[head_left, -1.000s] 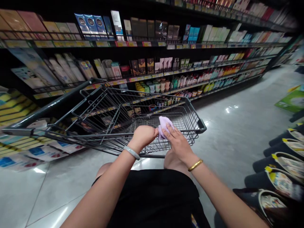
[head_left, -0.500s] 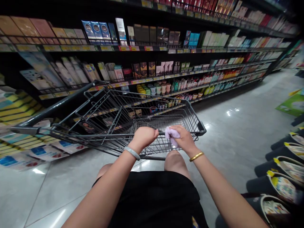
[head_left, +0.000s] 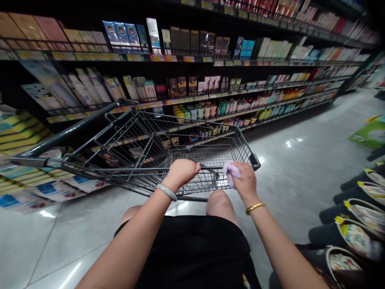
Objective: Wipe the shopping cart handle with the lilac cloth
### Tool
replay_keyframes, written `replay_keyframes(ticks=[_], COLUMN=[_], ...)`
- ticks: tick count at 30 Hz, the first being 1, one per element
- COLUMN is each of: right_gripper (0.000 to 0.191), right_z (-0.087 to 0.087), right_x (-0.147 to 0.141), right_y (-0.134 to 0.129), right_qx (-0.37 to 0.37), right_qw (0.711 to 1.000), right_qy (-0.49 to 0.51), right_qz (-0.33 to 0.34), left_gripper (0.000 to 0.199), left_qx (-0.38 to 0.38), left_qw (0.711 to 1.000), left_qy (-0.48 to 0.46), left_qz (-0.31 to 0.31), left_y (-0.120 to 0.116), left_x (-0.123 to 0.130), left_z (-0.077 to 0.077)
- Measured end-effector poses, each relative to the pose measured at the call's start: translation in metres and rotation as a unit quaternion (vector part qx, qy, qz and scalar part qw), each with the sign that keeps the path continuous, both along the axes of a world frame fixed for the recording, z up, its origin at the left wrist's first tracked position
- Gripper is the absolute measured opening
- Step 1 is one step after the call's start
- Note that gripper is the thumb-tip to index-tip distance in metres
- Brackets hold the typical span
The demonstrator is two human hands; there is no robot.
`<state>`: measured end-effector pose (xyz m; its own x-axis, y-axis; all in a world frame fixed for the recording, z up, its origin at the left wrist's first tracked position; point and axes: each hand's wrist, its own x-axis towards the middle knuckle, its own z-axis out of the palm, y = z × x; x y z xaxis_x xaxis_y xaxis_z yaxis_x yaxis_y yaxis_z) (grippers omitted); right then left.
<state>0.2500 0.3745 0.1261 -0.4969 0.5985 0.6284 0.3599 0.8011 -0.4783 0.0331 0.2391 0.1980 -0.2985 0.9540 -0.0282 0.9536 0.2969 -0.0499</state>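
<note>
A dark metal shopping cart (head_left: 144, 171) stands sideways before me, its handle to the left and its wire basket showing no goods. My left hand (head_left: 183, 172) is closed round the cart's near top rail, about the middle of that side. My right hand (head_left: 245, 180) grips a crumpled lilac cloth (head_left: 231, 173), which is wrapped over the same rail close to the front corner. A pale bangle (head_left: 167, 192) circles my left wrist and a gold one (head_left: 255, 208) my right.
Long shelves (head_left: 180, 98) of boxed and bottled goods run behind the cart. Several dark bins (head_left: 326, 210) with packaged goods line the right side. Stacked packages (head_left: 24, 136) stand at the left. Grey shiny floor (head_left: 288, 168) stretches away to the right.
My right hand has slid the lilac cloth to the right along the rail, toward the cart's front corner. My left hand stays on the rail.
</note>
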Motion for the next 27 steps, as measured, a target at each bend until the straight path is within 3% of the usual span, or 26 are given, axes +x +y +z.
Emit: replay_keyframes(ticks=[3,6,8,10,13,18,21,24,27], right_gripper=[0.028,0.031,0.030,0.027,0.027,0.030,0.029,0.028,0.026], right_z=[0.000,0.010,0.013,0.008,-0.008,-0.028,-0.038,-0.064,-0.096], right_x=[-0.011,-0.010,-0.002,0.005,0.004,-0.011,-0.002,0.014,0.023], right_y=[-0.013,-0.007,0.002,0.006,-0.005,-0.027,-0.026,-0.024,-0.025], right_qx=[0.019,0.033,0.035,0.030,0.022,0.058,0.091,0.100,0.051], right_qw=[0.999,0.993,0.993,0.998,0.997,0.998,0.996,0.994,0.996], right_qy=[-0.008,-0.059,-0.072,-0.049,0.017,0.018,0.019,0.014,-0.016], right_qz=[0.041,0.101,0.089,0.022,-0.065,0.015,0.001,-0.047,-0.076], left_gripper=[0.071,0.072,0.074,0.074,0.072,0.073,0.072,0.071,0.071], left_qx=[0.002,-0.002,-0.007,-0.011,-0.015,-0.017,-0.027,-0.027,-0.025], left_qw=[1.000,1.000,1.000,1.000,1.000,1.000,0.999,0.999,0.999], left_qy=[0.011,0.013,0.008,0.003,-0.001,0.002,-0.001,0.005,0.008], left_qz=[-0.002,-0.005,-0.005,0.000,0.016,0.012,0.017,0.020,0.021], left_y=[-0.001,-0.005,-0.007,-0.006,-0.004,-0.005,-0.008,-0.010,-0.009], left_x=[-0.001,-0.003,-0.004,-0.005,-0.007,-0.010,-0.012,-0.014,-0.016], left_z=[0.000,0.002,0.003,0.004,0.003,0.003,0.005,0.006,0.006])
